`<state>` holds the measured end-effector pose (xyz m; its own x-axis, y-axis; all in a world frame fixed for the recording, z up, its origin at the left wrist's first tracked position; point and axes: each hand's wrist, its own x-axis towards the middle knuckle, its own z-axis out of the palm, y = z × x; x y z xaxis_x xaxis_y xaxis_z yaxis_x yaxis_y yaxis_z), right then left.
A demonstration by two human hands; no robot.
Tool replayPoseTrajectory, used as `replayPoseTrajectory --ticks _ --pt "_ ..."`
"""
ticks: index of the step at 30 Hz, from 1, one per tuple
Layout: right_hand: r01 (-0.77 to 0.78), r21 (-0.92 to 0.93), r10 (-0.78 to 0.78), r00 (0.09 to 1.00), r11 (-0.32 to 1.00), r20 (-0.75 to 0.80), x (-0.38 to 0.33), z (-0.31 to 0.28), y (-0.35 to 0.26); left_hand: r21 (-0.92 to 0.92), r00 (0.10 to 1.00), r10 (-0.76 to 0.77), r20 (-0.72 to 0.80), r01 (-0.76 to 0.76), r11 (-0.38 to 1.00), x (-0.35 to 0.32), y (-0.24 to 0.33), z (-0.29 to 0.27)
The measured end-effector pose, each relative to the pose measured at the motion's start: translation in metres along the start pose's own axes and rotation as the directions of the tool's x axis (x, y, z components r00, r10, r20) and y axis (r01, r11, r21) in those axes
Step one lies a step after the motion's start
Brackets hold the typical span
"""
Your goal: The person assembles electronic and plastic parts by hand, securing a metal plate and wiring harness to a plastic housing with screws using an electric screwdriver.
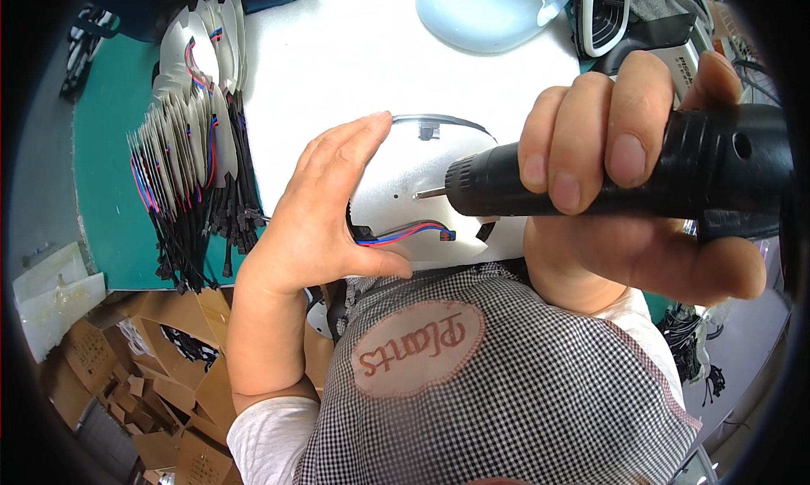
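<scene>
A silver plate (390, 160) is gripped in the left hand (314, 207), with the thumb laid along its near edge and the fingers spread along its left side. The plate is positioned over a white mat (325, 63) on the green bench (99, 194), close in front of the checked apron (515, 375). A black power screwdriver (553, 181) is grasped by the right hand (626, 135), its bit (431, 193) pointed left over the plate, beside a small dark hole (396, 196) — whether the surface is touched cannot be told. Red, blue and black wires (409, 230) are seen near the plate's lower edge. To the left, many similar wired plates (181, 139) are stacked; at the far side, a pale blue rounded object (481, 14) is placed.
</scene>
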<state>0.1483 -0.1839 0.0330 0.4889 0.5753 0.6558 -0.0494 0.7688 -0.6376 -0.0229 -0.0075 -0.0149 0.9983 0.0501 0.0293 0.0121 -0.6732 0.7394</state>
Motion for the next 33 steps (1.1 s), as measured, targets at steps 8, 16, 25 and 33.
replayPoseTrajectory --ticks 8,16,25,33 --pt "0.005 0.003 -0.005 1.0 1.0 -0.026 0.003 -0.002 0.006 0.02 0.997 0.056 -0.052 -0.055 0.998 0.0 -0.003 0.009" --pt "0.008 0.013 -0.007 0.999 1.0 -0.052 0.002 -0.005 0.008 0.018 0.996 0.057 -0.067 -0.056 0.998 0.0 -0.007 0.011" --pt "0.017 0.028 -0.015 0.997 0.999 -0.069 0.003 -0.007 0.009 -0.012 0.998 0.046 -0.052 -0.047 0.999 0.003 -0.007 0.005" --pt "0.025 0.042 -0.021 0.997 0.999 -0.08 0.002 -0.006 0.007 -0.018 1.0 0.012 0.008 -0.012 1.0 0.001 -0.014 0.001"
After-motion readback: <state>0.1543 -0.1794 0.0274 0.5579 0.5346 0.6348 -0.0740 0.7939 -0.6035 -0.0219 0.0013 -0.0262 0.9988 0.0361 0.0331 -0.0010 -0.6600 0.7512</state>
